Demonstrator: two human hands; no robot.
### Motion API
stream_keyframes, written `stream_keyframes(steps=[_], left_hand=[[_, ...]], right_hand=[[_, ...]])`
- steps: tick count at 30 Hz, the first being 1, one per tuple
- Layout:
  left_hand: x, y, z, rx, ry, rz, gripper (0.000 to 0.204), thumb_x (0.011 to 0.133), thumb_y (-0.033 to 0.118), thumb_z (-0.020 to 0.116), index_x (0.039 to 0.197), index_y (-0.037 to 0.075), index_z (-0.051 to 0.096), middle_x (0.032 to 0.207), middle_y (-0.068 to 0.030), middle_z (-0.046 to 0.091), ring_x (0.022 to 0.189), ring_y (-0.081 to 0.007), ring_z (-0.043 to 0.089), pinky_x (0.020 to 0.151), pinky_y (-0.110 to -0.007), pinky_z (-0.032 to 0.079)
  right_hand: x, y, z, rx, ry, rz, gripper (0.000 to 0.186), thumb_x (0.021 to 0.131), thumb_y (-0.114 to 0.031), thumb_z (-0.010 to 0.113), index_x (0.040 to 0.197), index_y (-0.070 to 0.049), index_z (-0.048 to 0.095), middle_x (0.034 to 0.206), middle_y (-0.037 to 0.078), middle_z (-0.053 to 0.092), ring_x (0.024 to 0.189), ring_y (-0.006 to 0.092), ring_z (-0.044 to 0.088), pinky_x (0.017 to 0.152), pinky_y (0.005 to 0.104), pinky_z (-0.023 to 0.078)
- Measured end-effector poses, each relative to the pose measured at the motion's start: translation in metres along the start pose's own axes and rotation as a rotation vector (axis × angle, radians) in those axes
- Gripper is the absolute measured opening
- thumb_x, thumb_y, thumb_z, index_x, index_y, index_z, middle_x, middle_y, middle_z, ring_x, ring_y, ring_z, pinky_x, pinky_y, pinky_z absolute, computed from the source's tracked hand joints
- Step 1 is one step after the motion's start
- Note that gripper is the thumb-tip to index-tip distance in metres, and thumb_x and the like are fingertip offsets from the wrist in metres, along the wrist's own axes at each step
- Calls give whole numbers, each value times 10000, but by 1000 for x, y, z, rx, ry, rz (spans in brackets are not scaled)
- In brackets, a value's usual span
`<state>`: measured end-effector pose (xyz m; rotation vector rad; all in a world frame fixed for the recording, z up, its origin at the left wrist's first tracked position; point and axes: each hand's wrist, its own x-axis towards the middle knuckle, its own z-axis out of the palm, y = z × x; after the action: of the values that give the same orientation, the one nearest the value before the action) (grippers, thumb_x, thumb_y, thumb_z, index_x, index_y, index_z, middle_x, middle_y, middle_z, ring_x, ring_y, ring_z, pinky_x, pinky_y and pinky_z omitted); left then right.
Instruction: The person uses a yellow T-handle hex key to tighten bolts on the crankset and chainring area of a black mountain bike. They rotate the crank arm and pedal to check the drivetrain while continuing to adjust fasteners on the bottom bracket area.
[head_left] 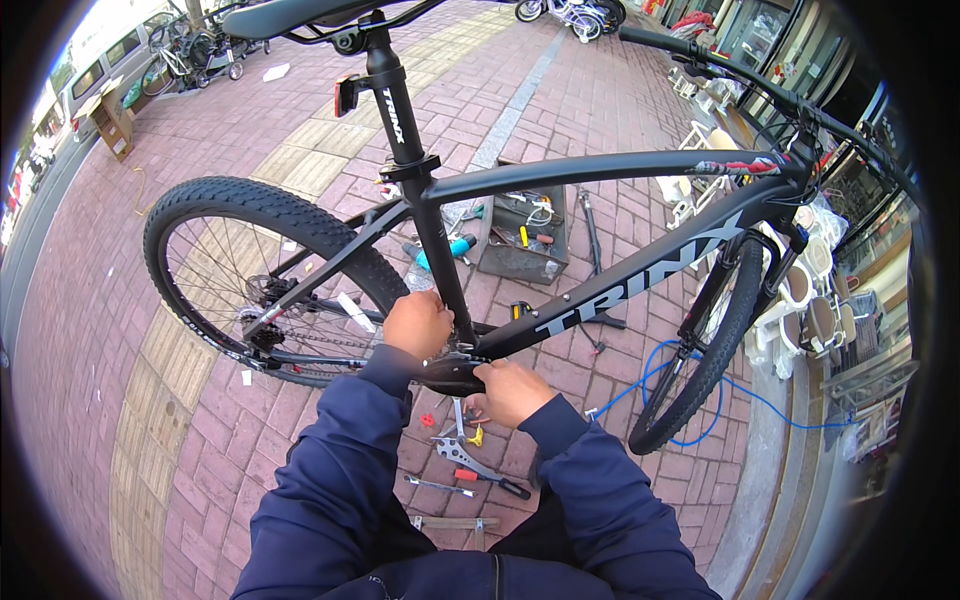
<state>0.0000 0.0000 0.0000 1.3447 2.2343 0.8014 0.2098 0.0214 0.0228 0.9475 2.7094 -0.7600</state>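
A black bicycle (617, 176) with pale lettering stands side-on before me. My left hand (417, 323) is closed beside the foot of the seat tube, over the chain area; whatever its fingers hold is hidden. My right hand (508, 392) grips the black crankset part (450, 375) at the bottom of the frame, thumb on top and fingers curled round it. Below the crank, several tools lie on the paving, among them a red-and-black handled wrench (483, 478) and a yellow piece (475, 437).
An open toolbox (520, 263) and a teal power tool (435, 253) lie behind the bicycle. A blue hose (760, 405) loops by the front wheel. White seats (825, 300) line the shop step at right; a cardboard box (110, 120) and parked bicycles (195, 55) stand at upper left.
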Motion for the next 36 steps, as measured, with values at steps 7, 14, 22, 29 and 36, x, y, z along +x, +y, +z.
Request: stream_keyframes(steps=[7, 14, 22, 29, 36], left_hand=[[-2, 5, 3, -17, 61, 42, 222, 847, 234, 650, 884, 40, 752, 855, -228, 722, 855, -431, 709, 808, -518, 572], [-4, 7, -3, -44, 57, 56, 241, 847, 236, 625, 902, 58, 778, 866, -228, 725, 852, -436, 706, 812, -515, 573], [-1, 4, -1, -2, 60, 99, 263, 860, 255, 606, 902, 66, 783, 865, -228, 724, 844, -436, 705, 816, -515, 577], [-3, 3, -2, 40, -31, 26, 240, 833, 261, 666, 923, 74, 788, 869, -210, 737, 859, -412, 720, 820, -492, 587], [-1, -2, 1, 88, -62, 59, 198, 802, 234, 707, 912, 86, 781, 855, -197, 737, 846, -398, 725, 796, -485, 592]], right_hand=[[-3, 2, -2, -17, -4, -8, 425, 893, -354, 748, 1147, -18, 690, 1072, 244, 681, 1017, 426, 675, 874, 510, 547], [-3, 2, -1, -22, -18, -5, 429, 898, -366, 744, 1140, -17, 687, 1062, 246, 682, 1013, 428, 676, 871, 508, 546], [0, 3, 2, -26, -26, -24, 427, 902, -387, 728, 1132, -29, 695, 1070, 236, 688, 1034, 421, 672, 879, 514, 543], [-1, 1, 1, -29, -33, -19, 448, 905, -409, 715, 1137, -26, 694, 1072, 238, 690, 1047, 420, 670, 893, 509, 542], [-1, -1, 1, -24, -29, -32, 404, 910, -371, 728, 1048, 5, 673, 1033, 228, 692, 1021, 416, 675, 884, 506, 537]])
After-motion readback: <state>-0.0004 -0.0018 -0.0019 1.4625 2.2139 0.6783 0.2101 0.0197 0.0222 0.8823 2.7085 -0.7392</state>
